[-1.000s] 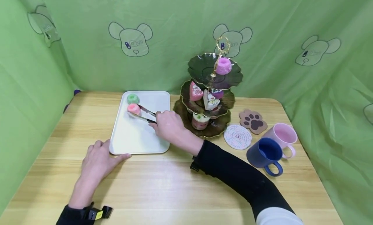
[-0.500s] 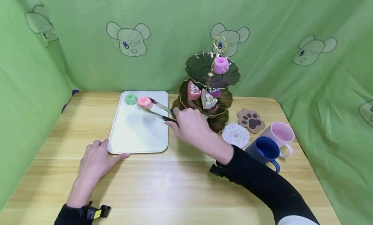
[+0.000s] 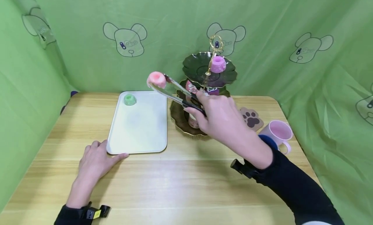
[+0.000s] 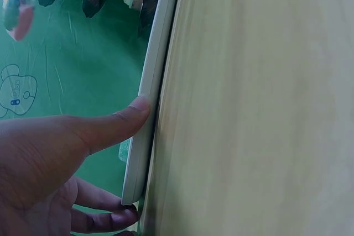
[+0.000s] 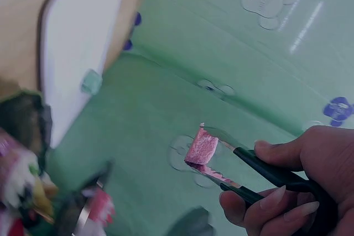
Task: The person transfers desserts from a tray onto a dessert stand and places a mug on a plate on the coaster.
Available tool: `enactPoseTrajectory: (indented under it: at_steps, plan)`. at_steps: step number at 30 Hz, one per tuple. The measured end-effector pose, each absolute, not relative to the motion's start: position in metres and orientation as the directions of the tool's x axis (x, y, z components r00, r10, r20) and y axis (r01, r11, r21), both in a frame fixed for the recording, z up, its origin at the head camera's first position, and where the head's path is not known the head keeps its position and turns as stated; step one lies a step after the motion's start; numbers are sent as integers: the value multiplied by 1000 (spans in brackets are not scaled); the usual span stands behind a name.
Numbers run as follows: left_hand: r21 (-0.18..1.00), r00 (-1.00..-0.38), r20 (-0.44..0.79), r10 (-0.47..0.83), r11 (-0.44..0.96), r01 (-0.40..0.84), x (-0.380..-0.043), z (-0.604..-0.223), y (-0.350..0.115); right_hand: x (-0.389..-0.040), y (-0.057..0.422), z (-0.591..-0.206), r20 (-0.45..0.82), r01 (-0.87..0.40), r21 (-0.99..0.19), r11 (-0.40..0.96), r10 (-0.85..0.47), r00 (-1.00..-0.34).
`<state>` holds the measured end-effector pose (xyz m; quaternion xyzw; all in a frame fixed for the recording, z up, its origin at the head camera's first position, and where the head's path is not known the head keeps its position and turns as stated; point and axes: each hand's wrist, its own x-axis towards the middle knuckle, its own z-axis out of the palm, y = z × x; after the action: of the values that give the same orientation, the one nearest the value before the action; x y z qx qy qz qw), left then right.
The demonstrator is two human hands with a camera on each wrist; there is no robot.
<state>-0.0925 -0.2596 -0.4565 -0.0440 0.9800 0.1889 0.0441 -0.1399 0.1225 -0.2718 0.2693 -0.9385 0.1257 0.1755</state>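
My right hand (image 3: 222, 116) grips black-handled metal tongs (image 3: 175, 97). Between the tong tips is a small pink ring-shaped cake (image 3: 157, 79), lifted off the table, left of the tiered stand. The right wrist view shows this pink cake (image 5: 202, 147) from the side. My left hand (image 3: 94, 162) holds the near left corner of a white tray (image 3: 138, 134), thumb along its front rim and fingers at its left side. In the left wrist view that thumb touches the tray's edge (image 4: 148, 89). A green ring-shaped cake (image 3: 129, 99) sits at the tray's far left.
A dark three-tier stand (image 3: 195, 69) bears a purple ring-shaped cake (image 3: 218, 64) on top and cake slices lower down, partly hidden by my right hand. At the right are a paw-shaped coaster (image 3: 253, 119), a pink mug (image 3: 276, 132) and a blue mug (image 3: 268, 141). Green curtains surround the table.
The right hand has raised the pink cake off the tray with the tongs and carried it up and right towards the stand. The left hand has stayed at the tray corner.
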Motion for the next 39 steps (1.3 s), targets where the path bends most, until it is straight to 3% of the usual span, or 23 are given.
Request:
enactPoseTrajectory:
  at_steps: [11, 25, 39]
  plan:
    - [359, -992, -103, -67, 928, -100, -92, -455, -261, -134, 158, -245, 495, -560, -128, 819, -436, -751]
    - [366, -992, -107, -61, 926, -96, -92, -455, -259, -143, 184, -235, 412, -419, -66, 905, -358, -838]
    - [365, -993, -102, -64, 926, -97, -92, -458, -259, -155, 184, -237, 383, -408, -30, 913, -366, -848]
